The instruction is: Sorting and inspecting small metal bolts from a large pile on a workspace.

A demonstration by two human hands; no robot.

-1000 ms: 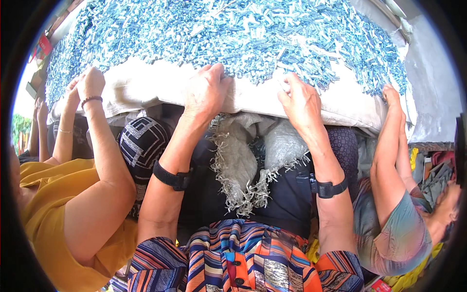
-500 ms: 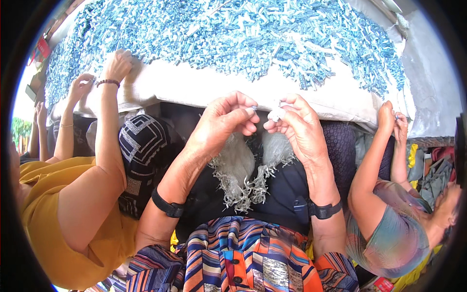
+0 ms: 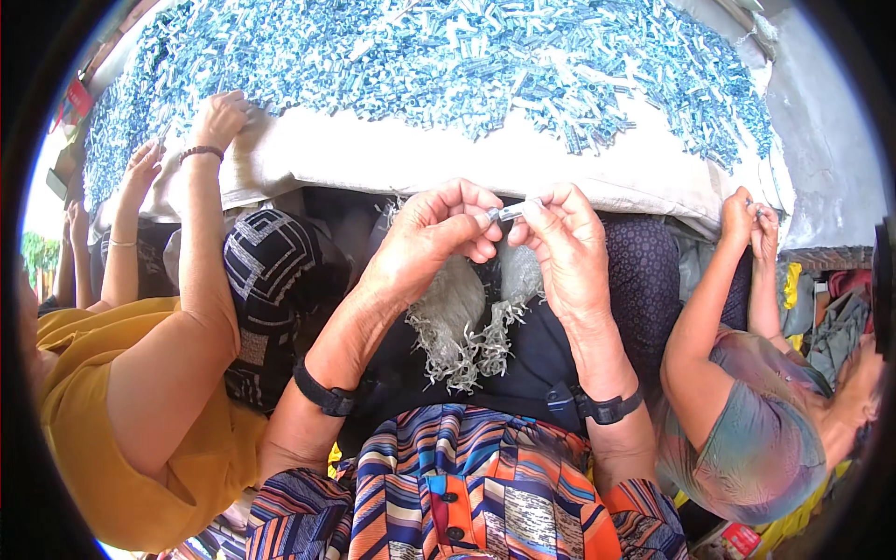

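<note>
At the lower edge of the frame is a multicoloured striped cloth shirt with dark round buttons (image 3: 448, 504), and above it, in the lap at lower centre, hangs a pale grey woven sack with a frayed edge (image 3: 450, 322). Each forearm wears a black strap-like wristband (image 3: 325, 392).

Just above the centre of the frame, the person's left hand (image 3: 431, 233) and right hand (image 3: 571, 250) face each other, raised over the lap. Between their fingertips is a small grey-blue tube-shaped piece (image 3: 510, 214) (whether it is one piece or two set end to end, I cannot tell). Its long axis runs nearly level across the frame, tipped slightly upward to the right, so it lies rightward of the left fingertips and leftward of the right ones; neither hand is clearly nearer. The left thumb and forefinger pinch its left end, the other fingers loosely curled; the right thumb and forefinger close on its right end.

Beyond, a white cloth-covered worktop (image 3: 392, 159) spans the frame, bearing a broad heap of small blue and white tube-like pieces (image 3: 373, 65) along the top. At upper left, a co-worker's hand with a dark beaded bracelet (image 3: 219, 119) is beside that heap
</note>
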